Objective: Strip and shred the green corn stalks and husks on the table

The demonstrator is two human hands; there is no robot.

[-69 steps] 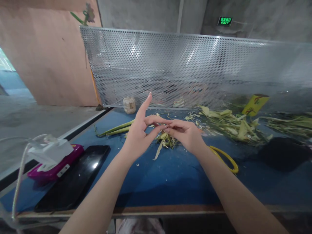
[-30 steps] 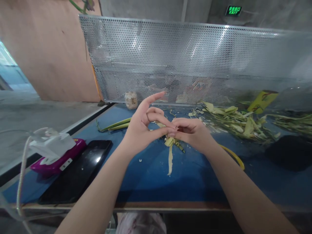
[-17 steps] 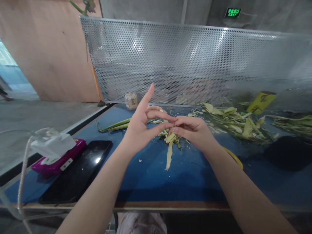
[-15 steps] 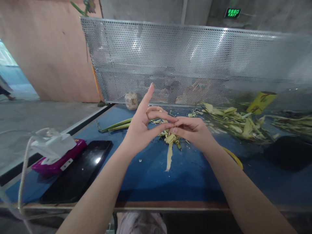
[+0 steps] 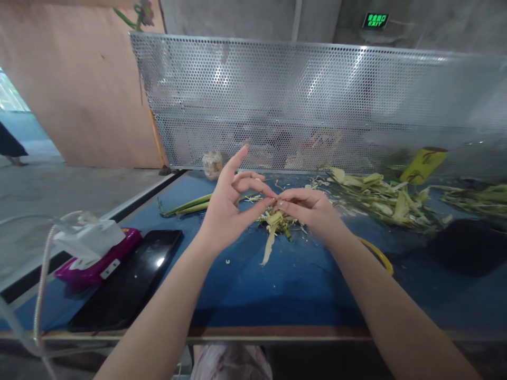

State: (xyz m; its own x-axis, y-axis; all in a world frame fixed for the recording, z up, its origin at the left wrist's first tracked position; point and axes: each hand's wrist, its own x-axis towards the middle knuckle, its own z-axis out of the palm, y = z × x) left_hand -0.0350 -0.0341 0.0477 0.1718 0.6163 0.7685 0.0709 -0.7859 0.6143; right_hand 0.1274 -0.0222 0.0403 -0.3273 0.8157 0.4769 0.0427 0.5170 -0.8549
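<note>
Pale leaf strip [image 5: 269,248] sticks out of a small leafy pile [image 5: 282,226] on the blue table [image 5: 237,298], just under the left hand [image 5: 226,208] and right hand [image 5: 317,208]. Half a second ago it pointed straight to the front; now it slants left. Both hands meet, each with thumb and finger pinched; I can't tell what's between them. They hide the pile's top. The left hand also covers part of some green stalks [image 5: 188,207], and the right arm [image 5: 386,295] hides part of a yellow ring [image 5: 378,252].
</note>
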